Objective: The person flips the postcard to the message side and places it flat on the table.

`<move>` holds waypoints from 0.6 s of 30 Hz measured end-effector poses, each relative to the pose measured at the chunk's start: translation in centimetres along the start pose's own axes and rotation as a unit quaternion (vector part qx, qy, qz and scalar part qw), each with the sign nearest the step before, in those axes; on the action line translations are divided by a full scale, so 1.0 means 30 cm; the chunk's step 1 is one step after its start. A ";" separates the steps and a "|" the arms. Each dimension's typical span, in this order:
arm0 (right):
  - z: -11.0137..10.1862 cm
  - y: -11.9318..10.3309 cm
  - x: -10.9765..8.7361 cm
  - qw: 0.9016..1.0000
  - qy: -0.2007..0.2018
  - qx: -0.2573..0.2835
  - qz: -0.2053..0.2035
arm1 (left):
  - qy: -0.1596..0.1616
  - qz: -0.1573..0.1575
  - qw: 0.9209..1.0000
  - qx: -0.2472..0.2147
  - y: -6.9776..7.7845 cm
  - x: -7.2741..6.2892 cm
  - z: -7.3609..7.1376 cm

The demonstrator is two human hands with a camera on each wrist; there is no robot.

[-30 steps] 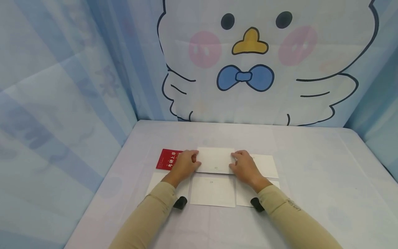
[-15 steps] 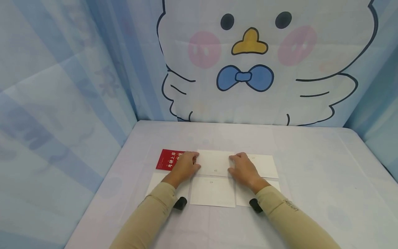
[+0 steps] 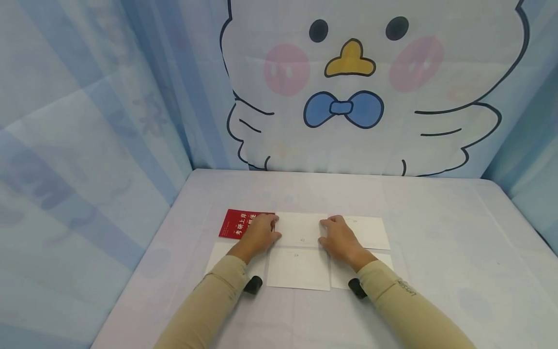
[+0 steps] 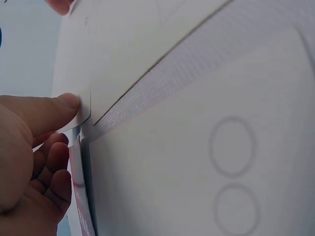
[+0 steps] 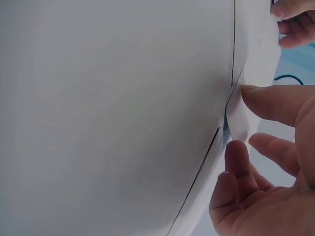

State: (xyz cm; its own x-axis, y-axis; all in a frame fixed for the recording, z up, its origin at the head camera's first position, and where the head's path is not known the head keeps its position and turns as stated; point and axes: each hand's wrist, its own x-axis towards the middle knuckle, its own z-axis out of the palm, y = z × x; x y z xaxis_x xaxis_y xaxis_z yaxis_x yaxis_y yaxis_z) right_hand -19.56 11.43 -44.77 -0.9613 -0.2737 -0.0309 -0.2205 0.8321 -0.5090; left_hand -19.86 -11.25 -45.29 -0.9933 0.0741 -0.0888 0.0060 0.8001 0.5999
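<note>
A plain white card point(image 3: 301, 229) lies in the middle of the back row, a small mark near its front edge. My left hand point(image 3: 258, 235) holds its left side, the thumb on the corner in the left wrist view. On the opposite side my right hand point(image 3: 343, 240) grips the card between thumb point(image 5: 275, 102) and fingers; that corner is bent up slightly in the right wrist view. Left of it, a red card point(image 3: 234, 224) with white characters is partly covered by my left hand. Another white card point(image 3: 298, 269) sits directly in front, edge close to edge.
More white cards lie around: one at back right point(image 3: 374, 232), one at front left point(image 3: 218, 253), one at front right point(image 3: 341, 275), the front two partly under my arms. A pale cloth covers the table point(image 3: 444, 252). A printed curtain point(image 3: 287, 140) rises behind the table's back edge.
The middle white card has come down toward me, until its front edge meets the card in front. My right hand has shifted slightly left and nearer; the left hand has barely moved.
</note>
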 end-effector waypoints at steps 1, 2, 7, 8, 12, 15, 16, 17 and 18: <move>0.000 0.000 -0.001 1.000 -0.002 -0.003 0.000 | -0.001 0.000 1.000 0.002 0.001 0.000 0.001; 0.000 0.001 0.000 1.000 -0.003 -0.005 0.000 | -0.001 0.000 1.000 0.004 0.001 0.001 0.001; -0.001 0.004 0.001 1.000 -0.012 -0.006 0.004 | -0.001 0.005 1.000 0.004 -0.003 -0.001 0.003; -0.001 0.005 0.000 1.000 -0.014 -0.006 0.005 | -0.001 0.006 1.000 0.003 -0.005 -0.001 0.003; -0.001 0.008 0.002 1.000 -0.019 -0.008 0.002 | -0.002 0.009 1.000 -0.001 -0.010 0.000 0.006; 0.000 0.010 0.003 1.000 -0.024 -0.012 0.000 | -0.004 0.010 1.000 0.002 -0.012 0.001 0.008; 0.000 0.011 0.003 1.000 -0.025 -0.012 0.000 | -0.006 0.009 1.000 0.004 -0.012 0.001 0.008; 0.000 0.012 0.003 1.000 -0.027 -0.013 -0.001 | -0.008 0.009 1.000 0.007 -0.011 0.001 0.008; 0.000 0.013 0.003 1.000 -0.027 -0.010 -0.002 | -0.011 0.011 1.000 0.010 -0.011 0.001 0.008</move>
State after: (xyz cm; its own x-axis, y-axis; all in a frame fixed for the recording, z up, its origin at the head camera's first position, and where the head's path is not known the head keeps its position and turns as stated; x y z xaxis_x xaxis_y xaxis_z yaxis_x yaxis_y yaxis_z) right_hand -19.74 11.73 -44.96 -0.9502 -0.3021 -0.0767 -0.2275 0.8406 -0.4916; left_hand -19.86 -11.37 -45.66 -0.9901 0.1048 -0.0933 0.0305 0.8102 0.5853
